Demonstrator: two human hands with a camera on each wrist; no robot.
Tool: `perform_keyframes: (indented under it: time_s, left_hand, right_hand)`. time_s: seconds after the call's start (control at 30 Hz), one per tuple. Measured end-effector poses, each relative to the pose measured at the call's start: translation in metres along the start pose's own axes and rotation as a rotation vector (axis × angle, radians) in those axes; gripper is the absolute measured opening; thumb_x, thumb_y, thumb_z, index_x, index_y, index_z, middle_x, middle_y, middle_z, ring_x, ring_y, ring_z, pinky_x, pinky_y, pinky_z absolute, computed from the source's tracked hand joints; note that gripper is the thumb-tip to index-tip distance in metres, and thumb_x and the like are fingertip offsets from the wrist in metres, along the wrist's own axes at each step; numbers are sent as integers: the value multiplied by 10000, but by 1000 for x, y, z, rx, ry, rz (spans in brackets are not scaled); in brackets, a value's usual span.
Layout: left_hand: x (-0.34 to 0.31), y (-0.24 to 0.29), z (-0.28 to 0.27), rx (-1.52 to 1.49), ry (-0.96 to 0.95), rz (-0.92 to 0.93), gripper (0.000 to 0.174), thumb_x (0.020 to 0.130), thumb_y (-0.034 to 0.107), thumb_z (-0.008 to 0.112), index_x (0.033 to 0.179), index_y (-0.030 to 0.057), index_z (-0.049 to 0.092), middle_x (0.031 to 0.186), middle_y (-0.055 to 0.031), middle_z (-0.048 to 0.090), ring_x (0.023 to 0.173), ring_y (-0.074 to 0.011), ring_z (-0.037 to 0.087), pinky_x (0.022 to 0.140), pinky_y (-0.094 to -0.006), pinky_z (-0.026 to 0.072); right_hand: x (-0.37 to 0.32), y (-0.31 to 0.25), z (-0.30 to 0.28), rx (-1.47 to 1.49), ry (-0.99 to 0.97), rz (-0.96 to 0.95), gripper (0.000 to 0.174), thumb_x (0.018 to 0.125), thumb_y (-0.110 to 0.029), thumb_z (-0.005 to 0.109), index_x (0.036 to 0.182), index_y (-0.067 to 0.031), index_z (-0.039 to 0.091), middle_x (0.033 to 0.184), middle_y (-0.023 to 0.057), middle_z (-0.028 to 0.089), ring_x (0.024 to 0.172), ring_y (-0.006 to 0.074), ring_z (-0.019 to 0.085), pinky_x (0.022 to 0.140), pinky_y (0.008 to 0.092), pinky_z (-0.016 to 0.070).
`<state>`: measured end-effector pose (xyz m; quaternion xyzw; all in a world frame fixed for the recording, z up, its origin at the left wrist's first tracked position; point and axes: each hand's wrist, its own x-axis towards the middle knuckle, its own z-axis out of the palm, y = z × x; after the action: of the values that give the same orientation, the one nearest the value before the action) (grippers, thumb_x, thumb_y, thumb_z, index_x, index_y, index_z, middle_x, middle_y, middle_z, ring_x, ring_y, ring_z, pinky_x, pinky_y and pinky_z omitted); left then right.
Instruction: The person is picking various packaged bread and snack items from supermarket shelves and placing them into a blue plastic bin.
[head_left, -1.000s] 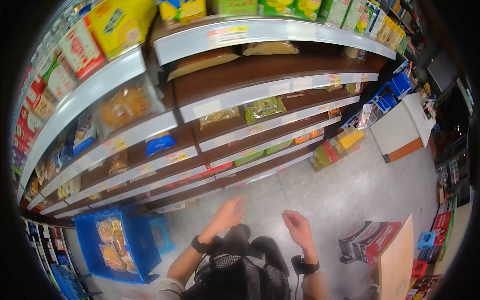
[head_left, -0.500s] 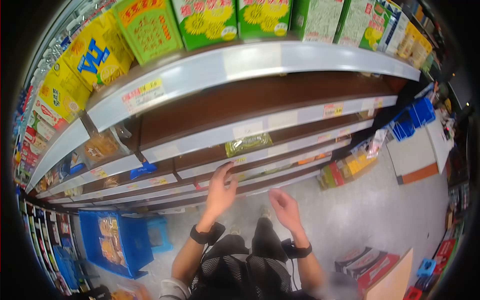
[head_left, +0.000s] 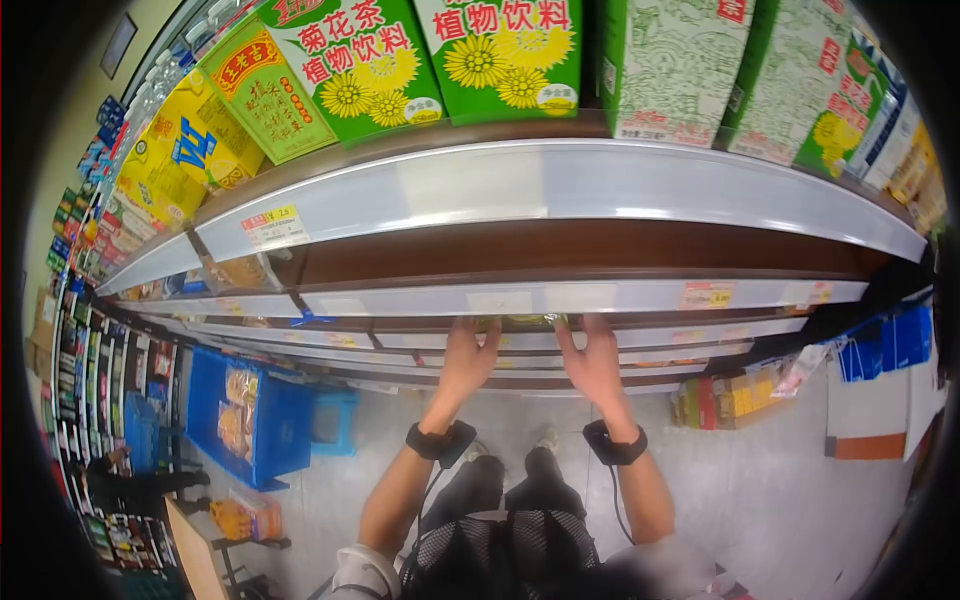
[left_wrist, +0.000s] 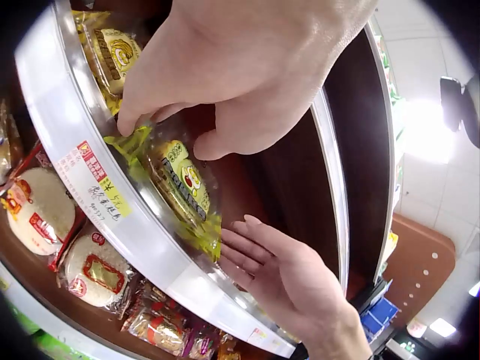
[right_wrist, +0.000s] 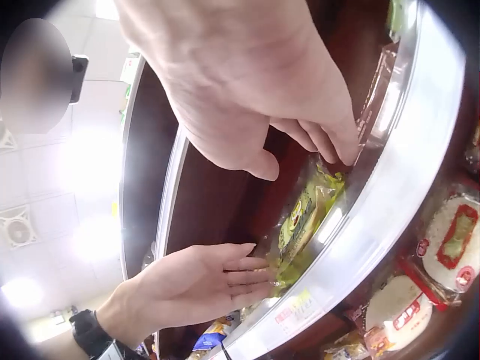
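A clear and green-yellow packaged bread (head_left: 532,320) (left_wrist: 182,180) (right_wrist: 301,217) lies on a middle shelf, just behind its front rail. My left hand (head_left: 466,362) (left_wrist: 232,71) is at one end of the pack, its fingertips at the wrapper and its thumb apart from them. At the opposite end is my right hand (head_left: 597,366) (right_wrist: 247,82), palm turned inward, with extended fingers close to the wrapper in the left wrist view. Neither hand is curled round the pack; whether the fingertips press it cannot be told.
Above are drink cartons (head_left: 505,60) over a wide shelf rail (head_left: 470,185). Another yellow pack (left_wrist: 112,56) lies beside my left hand. Round packaged breads (left_wrist: 96,274) fill a lower shelf. A blue crate (head_left: 275,420) with breads stands on the floor at left, a cardboard box (head_left: 735,400) at right.
Both hands have moved forward to the shelf, from apart over the floor to either side of the green-yellow pack. The head view has come closer to the shelves.
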<state>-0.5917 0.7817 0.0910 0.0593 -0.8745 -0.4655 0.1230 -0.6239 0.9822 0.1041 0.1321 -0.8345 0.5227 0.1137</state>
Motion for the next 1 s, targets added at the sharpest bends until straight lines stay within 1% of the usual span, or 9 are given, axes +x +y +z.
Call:
perform_keyframes:
  time_s: [0.13,0.2,0.27,0.37,0.53,0.6,0.73,0.9,1.0]
  left_hand:
    - [9,16,-13,-192,-89,-81,278,908,59,560,1151,-75,563,1123,-149,639,1068,-179,580,924,-305,439]
    - [7,37,-25,-520,-156,-303,260,906,34,552,1143,-68,582,1115,-118,642,1080,-153,562,927,-291,431]
    - [6,30,-22,-494,-160,-315,273,911,29,546,1163,-72,572,1124,-114,639,1082,-145,556,927,-287,435]
    - [0,18,-19,-394,-98,-184,284,914,158,599,1093,-61,625,938,-123,668,861,-163,612,809,-289,477]
    - [-22,39,-40,-442,-187,-301,292,919,77,587,1173,-65,560,1006,-97,619,941,-105,571,820,-249,479]
    - [-36,30,-48,-449,-288,-347,285,928,95,589,1166,-61,567,970,-86,610,923,-94,565,789,-243,486]
    - [-71,-6,-68,-286,-316,-162,306,938,143,606,1187,-35,585,908,-68,596,847,-115,591,798,-268,506]
    - [-113,-57,-111,-481,-466,-320,337,937,111,604,1236,-39,561,1022,-96,651,965,-155,614,875,-285,504]
    - [-135,-85,-144,-587,-513,-399,324,941,90,594,1232,-48,557,1059,-98,656,993,-144,606,876,-283,501]
  right_hand:
    - [13,11,13,33,-63,-4,240,862,-152,633,1039,10,647,977,231,665,929,417,623,811,422,493]
    - [14,12,18,0,-88,-8,281,855,-181,628,1061,10,623,1025,242,647,965,458,582,847,479,467]
    - [12,9,23,61,-102,26,289,854,-178,637,1074,8,620,1025,238,651,980,435,592,851,454,471]
    - [3,-3,17,137,-99,109,308,850,-173,654,1100,3,614,1027,228,658,1011,390,613,861,405,479]
    - [-31,-14,12,326,-11,172,373,892,-85,622,1221,72,541,1187,182,621,1124,213,587,930,316,464]
    - [-48,-22,10,391,-55,209,374,906,-68,600,1242,78,523,1215,171,603,1131,206,576,949,310,453]
    - [-86,-43,15,501,-167,410,390,934,-43,560,1299,68,476,1226,148,587,1147,193,559,978,306,442]
    - [-134,-63,50,354,-185,488,368,956,-118,571,1273,60,517,964,97,697,844,90,607,763,246,494]
    - [-173,-74,87,338,-155,545,346,946,-128,595,1234,61,563,944,96,699,823,85,607,746,238,497]
